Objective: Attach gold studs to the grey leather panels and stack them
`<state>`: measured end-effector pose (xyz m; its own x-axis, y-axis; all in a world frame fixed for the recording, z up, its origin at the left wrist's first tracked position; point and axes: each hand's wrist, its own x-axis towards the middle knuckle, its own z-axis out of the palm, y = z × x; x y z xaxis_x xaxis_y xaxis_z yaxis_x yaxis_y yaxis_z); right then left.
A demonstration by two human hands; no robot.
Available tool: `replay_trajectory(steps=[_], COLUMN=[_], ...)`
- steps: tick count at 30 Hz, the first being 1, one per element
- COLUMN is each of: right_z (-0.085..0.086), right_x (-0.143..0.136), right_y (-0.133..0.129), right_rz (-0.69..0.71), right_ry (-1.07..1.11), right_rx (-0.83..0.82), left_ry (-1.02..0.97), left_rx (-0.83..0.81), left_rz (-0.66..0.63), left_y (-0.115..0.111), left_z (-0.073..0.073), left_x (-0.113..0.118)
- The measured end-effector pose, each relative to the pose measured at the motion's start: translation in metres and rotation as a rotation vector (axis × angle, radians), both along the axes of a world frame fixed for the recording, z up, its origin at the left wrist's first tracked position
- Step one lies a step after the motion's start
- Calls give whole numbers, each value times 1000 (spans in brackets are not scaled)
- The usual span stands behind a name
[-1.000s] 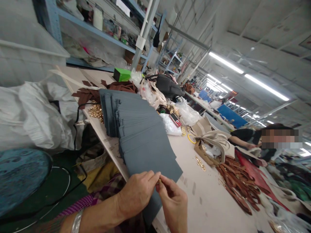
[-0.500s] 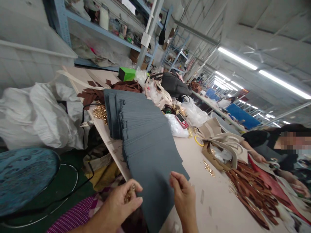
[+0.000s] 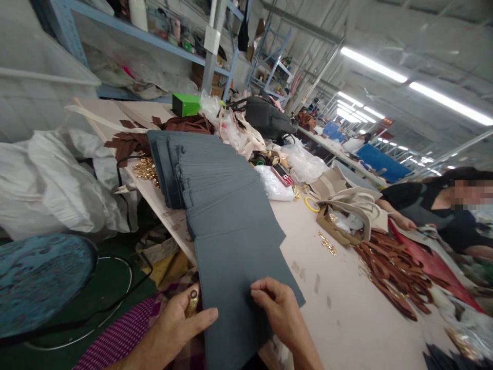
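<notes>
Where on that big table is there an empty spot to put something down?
The bare table top lies between the grey fabric pieces and the brown straps, just right of the right hand. The far end is crowded with plastic bags, a black bag and gold fittings.
</notes>
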<state>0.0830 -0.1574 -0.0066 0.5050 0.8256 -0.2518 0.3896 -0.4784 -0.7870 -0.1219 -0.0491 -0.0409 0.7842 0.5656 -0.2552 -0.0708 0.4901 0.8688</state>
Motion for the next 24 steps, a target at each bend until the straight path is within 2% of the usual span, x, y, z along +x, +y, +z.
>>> replay_trajectory(steps=[5,10,17,24], right_z=[-13,-13,-14,-11], right_x=[-5,-5,-3,-7], right_y=[22,30,31,34], right_rz=[-98,-117,-99,-109], right_ry=[375,484,532,567], right_rx=[75,60,55,51], left_ry=[-66,47,229,228], left_rx=[-241,-315,-336,-273], left_rz=[-61,-56,-25,-58], left_y=[-1,2,6,8], left_z=[24,38,39,37], left_x=[18,27,28,31])
